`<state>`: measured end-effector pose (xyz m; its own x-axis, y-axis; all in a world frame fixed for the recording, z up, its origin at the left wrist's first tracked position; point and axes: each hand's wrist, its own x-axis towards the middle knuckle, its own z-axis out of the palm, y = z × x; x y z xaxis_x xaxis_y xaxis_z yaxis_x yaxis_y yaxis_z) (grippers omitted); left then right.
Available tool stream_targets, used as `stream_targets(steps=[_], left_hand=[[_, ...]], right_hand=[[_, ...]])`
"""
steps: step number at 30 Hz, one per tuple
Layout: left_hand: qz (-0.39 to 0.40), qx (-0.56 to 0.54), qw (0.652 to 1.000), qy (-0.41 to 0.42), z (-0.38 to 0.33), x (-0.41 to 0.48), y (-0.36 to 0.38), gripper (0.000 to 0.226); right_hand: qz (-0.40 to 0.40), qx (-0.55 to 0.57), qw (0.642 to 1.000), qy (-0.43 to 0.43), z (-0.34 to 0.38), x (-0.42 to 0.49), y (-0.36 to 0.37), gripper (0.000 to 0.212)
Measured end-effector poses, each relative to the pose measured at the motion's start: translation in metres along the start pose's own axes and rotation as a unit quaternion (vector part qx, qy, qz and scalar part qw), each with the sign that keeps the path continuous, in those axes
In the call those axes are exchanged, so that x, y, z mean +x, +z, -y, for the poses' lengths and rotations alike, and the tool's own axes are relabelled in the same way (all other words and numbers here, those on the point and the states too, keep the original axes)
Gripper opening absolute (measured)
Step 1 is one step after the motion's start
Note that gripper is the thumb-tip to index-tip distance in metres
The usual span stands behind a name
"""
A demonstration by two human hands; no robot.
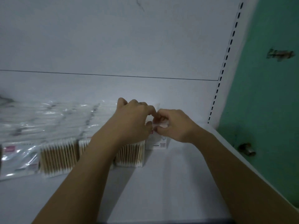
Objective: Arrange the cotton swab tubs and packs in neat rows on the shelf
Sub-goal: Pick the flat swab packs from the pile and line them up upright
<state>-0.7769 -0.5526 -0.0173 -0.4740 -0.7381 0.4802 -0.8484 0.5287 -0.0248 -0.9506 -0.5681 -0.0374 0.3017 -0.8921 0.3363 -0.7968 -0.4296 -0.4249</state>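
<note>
A row of clear packs of wooden-stick cotton swabs [58,156] lies along the white shelf [169,183], reaching from the left edge to the middle. At the row's right end stands a small white pack [157,143] with a label on its front. My left hand [134,120] and my right hand [176,125] meet on top of this white pack, and their curled fingertips pinch its upper edge. My left forearm crosses over the rightmost wooden-swab pack [131,156] and hides part of it.
The white back panel [113,46] rises behind the packs. A slotted upright [221,75] stands at the shelf's right end, with a green wall [267,94] beyond it. A metal fitting [247,149] sticks out of that wall. Bare shelf surface lies in front and to the right of the packs.
</note>
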Motion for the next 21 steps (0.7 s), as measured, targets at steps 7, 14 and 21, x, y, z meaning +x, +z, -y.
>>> stream_targets(steps=[7,14,21], left_hand=[[0.01,0.032,0.999,0.006,-0.002,0.003,0.003,0.029],[0.01,0.022,0.999,0.029,-0.017,0.005,0.006,0.037],[0.01,-0.008,0.998,0.055,-0.089,0.002,0.02,0.038]], right_hand=[[-0.048,-0.129,0.99,-0.034,-0.002,0.001,0.011,0.042],[-0.015,-0.153,0.988,-0.014,-0.002,-0.022,-0.011,0.064],[-0.006,-0.157,0.987,0.018,-0.034,-0.076,-0.043,0.053]])
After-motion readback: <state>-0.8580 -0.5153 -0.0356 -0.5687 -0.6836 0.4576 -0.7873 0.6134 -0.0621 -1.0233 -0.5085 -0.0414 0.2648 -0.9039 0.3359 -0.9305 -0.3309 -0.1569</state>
